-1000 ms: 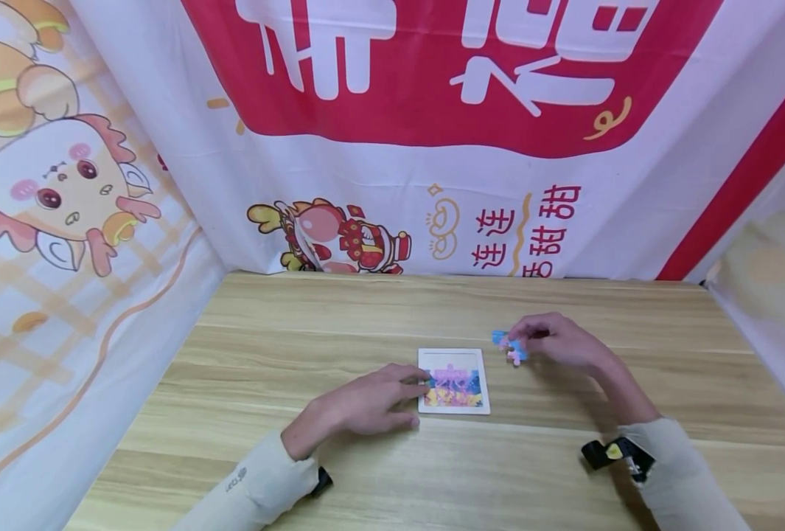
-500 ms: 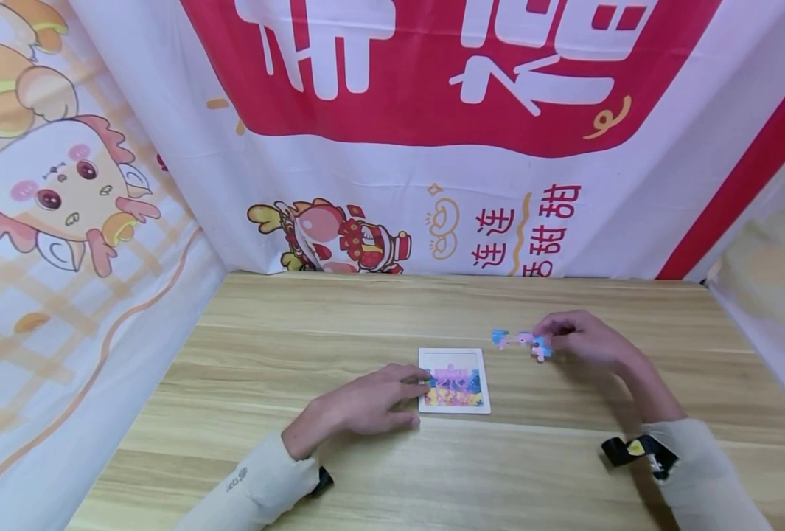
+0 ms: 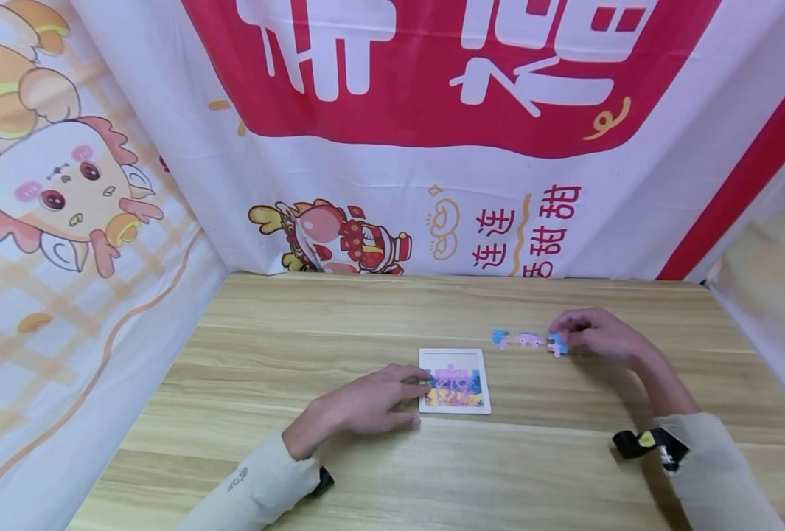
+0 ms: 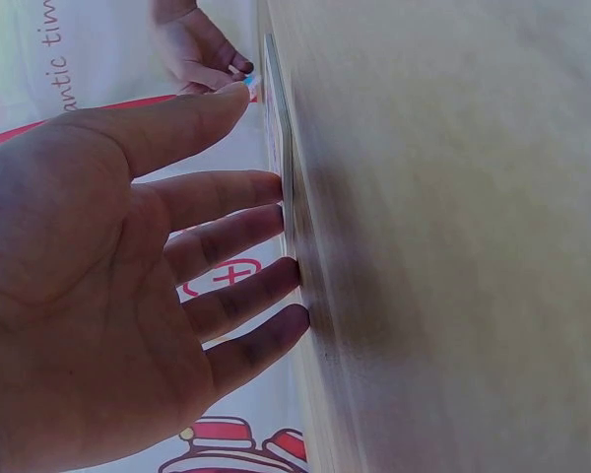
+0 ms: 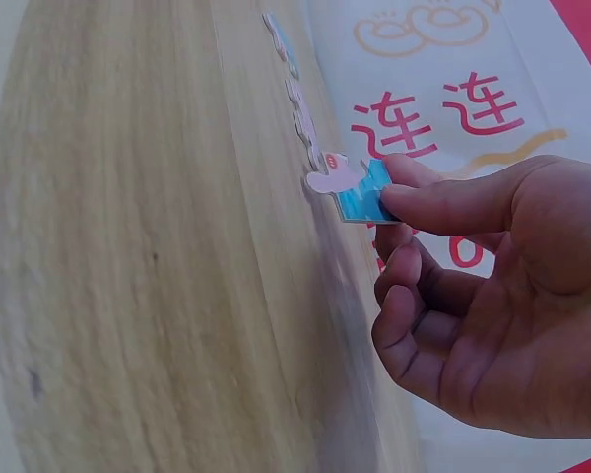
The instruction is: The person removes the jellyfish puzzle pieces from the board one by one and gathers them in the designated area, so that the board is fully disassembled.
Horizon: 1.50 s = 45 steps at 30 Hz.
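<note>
A white-framed jigsaw puzzle (image 3: 455, 381) lies on the table, its lower rows filled with a pink, blue and yellow picture and its top strip bare. My left hand (image 3: 382, 398) rests at its left edge with fingers spread and fairly straight; in the left wrist view the left hand (image 4: 128, 266) has fingertips right at the frame's side. My right hand (image 3: 594, 334) pinches a blue and pink puzzle piece (image 5: 362, 192) between thumb and fingers. To its left lie a pink puzzle piece (image 3: 529, 339) and a blue and pink corner piece (image 3: 500, 338), in a row.
The wood-grain table (image 3: 339, 310) runs back to a red and white printed cloth (image 3: 432, 169). Another patterned cloth (image 3: 67, 295) hangs along the left side. A black strap (image 3: 651, 446) is on the right wrist.
My right hand has moved to the right with the blue and pink puzzle piece, drawing it apart from the other pieces, which are now spread in a row. The left hand has stayed in place.
</note>
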Available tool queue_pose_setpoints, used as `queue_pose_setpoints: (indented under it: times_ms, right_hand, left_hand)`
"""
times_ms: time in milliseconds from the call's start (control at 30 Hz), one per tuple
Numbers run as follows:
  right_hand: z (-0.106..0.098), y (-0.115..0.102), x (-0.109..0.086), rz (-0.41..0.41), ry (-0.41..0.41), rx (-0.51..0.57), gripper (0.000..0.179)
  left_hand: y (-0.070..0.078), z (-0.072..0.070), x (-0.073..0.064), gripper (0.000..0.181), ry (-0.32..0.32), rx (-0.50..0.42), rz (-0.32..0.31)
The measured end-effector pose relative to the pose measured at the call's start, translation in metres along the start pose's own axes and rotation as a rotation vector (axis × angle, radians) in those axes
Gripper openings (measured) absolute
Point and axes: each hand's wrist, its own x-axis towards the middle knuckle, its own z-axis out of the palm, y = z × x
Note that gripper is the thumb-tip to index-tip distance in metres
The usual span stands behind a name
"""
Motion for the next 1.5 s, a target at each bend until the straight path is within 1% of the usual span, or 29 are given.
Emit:
queue_pose_setpoints:
  times_ms: [100, 367, 500, 633, 800, 1100, 1333, 1500]
  right_hand:
    - [-0.001, 0.001, 0.002, 0.012, 0.007, -0.017, 0.027]
    - [0.002, 0.008, 0.012, -0.010, 0.019, -0.080, 0.024]
    - [0.004, 0.008, 0.014, 0.010, 0.031, -0.116, 0.022]
    - [0.005, 0.007, 0.016, 0.014, 0.053, -0.148, 0.021]
    - [0.007, 0.005, 0.016, 0.014, 0.072, -0.175, 0.020]
    - [0.009, 0.004, 0.017, 0.009, 0.082, -0.206, 0.017]
    - [0.011, 0.005, 0.020, 0.042, 0.093, -0.204, 0.018]
    - [0.010, 0.006, 0.020, 0.028, 0.102, -0.206, 0.018]
  left_hand:
    - [0.000, 0.000, 0.000, 0.059, 0.001, -0.003, 0.000]
    - [0.000, 0.000, 0.000, 0.059, -0.007, -0.007, -0.004]
    - [0.000, -0.001, 0.000, 0.059, -0.018, -0.014, -0.009]
    - [0.000, -0.003, -0.002, 0.059, -0.028, -0.024, -0.018]
    - [-0.003, -0.006, -0.005, 0.057, -0.033, -0.007, -0.031]
    - [-0.008, -0.006, -0.007, 0.056, -0.024, 0.020, -0.026]
    - [-0.008, -0.007, -0.007, 0.056, -0.026, 0.024, -0.024]
    - [-0.009, -0.008, -0.007, 0.055, -0.027, 0.018, -0.020]
